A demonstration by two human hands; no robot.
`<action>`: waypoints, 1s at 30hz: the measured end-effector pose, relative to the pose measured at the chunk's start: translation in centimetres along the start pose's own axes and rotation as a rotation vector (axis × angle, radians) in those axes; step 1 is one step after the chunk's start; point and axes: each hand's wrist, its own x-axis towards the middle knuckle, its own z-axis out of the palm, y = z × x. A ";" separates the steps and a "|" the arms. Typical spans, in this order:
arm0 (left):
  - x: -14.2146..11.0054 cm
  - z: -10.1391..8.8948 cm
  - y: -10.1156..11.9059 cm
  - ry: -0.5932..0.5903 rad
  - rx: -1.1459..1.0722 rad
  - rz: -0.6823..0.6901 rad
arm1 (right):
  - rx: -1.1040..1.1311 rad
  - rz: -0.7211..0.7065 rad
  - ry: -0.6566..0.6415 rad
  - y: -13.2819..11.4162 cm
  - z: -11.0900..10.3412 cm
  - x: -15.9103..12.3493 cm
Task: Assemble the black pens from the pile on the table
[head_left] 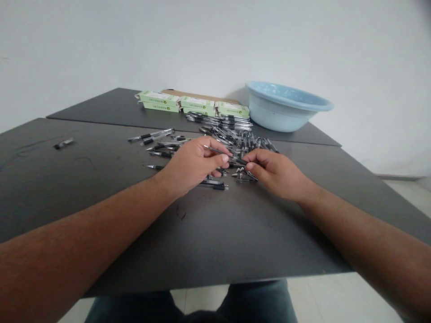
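Observation:
Between my hands, a little above the table, is a slim pen [239,160] with a dark grip, tilted down to the right. My left hand [198,161] pinches its thin upper-left part between thumb and fingers. My right hand [274,172] closes thumb and forefinger on its dark lower-right end. Small silver cone-shaped pen tips [244,176] lie in a cluster just below my right fingertips. Loose pens [160,154] with black grips are scattered beside and beneath my left hand, which hides some of them. Behind my hands spreads a heap of pen parts [249,141].
Green-and-white boxes [160,101] stand stacked in a row at the back, with clear pens [235,122] piled before them. A light blue basin [286,112] is at the back right. One short pen piece [63,143] lies far left on the dark table [215,237]. A wall rises behind.

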 end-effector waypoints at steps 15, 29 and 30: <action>-0.1 -0.5 -0.8 -0.059 0.296 0.102 | -0.047 -0.090 0.018 0.1 0.0 0.0; -0.5 -0.5 0.0 -0.056 0.603 0.180 | -0.010 -0.027 0.048 -0.1 0.2 -0.3; -0.5 -0.5 0.1 -0.050 0.610 0.186 | -0.030 -0.026 0.063 -0.1 0.2 -0.3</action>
